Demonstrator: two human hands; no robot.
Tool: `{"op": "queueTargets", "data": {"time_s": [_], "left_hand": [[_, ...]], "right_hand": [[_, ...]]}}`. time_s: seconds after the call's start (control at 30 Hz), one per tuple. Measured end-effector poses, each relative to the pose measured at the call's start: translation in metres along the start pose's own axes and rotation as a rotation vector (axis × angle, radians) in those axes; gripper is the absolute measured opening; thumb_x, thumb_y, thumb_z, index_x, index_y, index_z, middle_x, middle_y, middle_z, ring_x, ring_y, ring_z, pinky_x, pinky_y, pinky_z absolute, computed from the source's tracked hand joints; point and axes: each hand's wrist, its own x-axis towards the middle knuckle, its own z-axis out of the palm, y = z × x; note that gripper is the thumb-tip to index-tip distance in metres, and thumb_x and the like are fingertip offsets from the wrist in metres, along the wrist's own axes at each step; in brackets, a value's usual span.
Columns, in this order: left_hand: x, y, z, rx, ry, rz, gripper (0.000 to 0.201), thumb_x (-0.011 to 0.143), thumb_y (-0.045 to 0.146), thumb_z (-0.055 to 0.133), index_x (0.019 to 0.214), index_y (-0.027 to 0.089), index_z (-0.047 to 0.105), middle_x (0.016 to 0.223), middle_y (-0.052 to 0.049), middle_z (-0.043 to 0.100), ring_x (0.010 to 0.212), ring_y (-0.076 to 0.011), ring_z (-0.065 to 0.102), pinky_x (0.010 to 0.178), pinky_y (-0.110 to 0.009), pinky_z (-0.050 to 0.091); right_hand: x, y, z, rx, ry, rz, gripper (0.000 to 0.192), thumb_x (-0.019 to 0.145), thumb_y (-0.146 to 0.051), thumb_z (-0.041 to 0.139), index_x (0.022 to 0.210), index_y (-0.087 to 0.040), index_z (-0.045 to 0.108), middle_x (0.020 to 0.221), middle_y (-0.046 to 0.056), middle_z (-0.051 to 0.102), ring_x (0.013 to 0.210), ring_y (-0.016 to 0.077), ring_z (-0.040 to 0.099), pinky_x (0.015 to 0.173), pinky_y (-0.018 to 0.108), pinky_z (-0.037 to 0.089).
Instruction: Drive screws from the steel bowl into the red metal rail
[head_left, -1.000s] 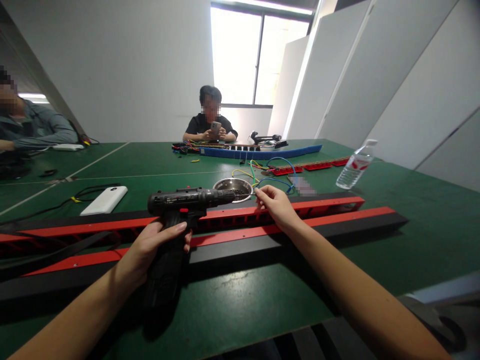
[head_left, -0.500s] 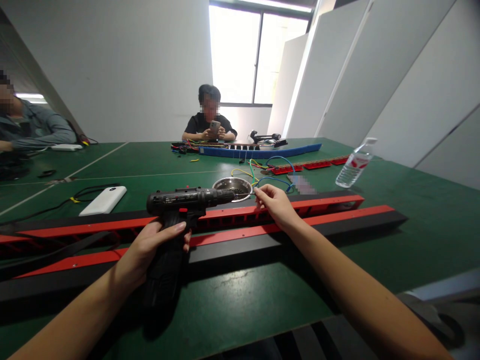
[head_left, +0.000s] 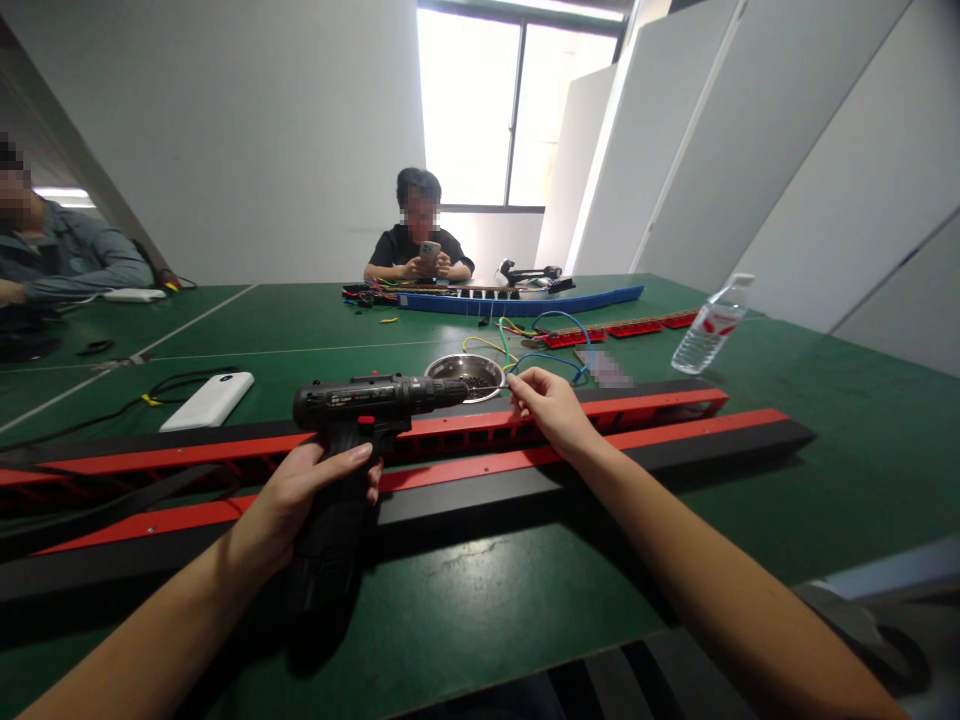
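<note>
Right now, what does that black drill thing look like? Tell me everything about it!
The black pistol-shaped cordless screwdriver looks like matt plastic, with a small red switch by the trigger and pale lettering along its barrel. Its barrel lies level, pointing right; its thick grip and battery base hang down toward the green table. The left hand wraps around the grip. At its nose, the right hand pinches something tiny near the bit. It hovers above the long red-and-black strips, in front of a steel bowl.

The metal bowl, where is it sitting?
The metal bowl sits mid-table behind the red-and-black rail, just past the electric screwdriver tip.
</note>
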Motion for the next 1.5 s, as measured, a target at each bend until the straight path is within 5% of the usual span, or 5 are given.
{"op": "queueTargets", "data": {"time_s": [1.3,1.5], "left_hand": [[-0.003,0.004,0.004,0.018,0.014,-0.032,0.029,0.078,0.043,0.08,0.082,0.015,0.073,0.078,-0.006,0.07,0.068,-0.0184,0.065,0.058,-0.024,0.05],[-0.006,0.019,-0.006,0.143,0.064,-0.004,0.032,0.075,0.047,0.081,0.079,0.016,0.072,0.071,-0.006,0.068,0.061,-0.02,0.064,0.056,-0.026,0.052]], "right_hand": [[0.0,-0.002,-0.001,-0.035,-0.004,0.007,0.046,0.08,-0.063,0.073,0.073,-0.02,0.058,0.064,0.0,0.062,0.054,0.0126,0.057,0.053,0.026,0.048],[-0.006,-0.019,-0.011,-0.231,-0.159,-0.066,0.041,0.087,-0.056,0.069,0.072,-0.019,0.061,0.067,0.002,0.066,0.061,0.0154,0.06,0.06,0.029,0.049]]}}
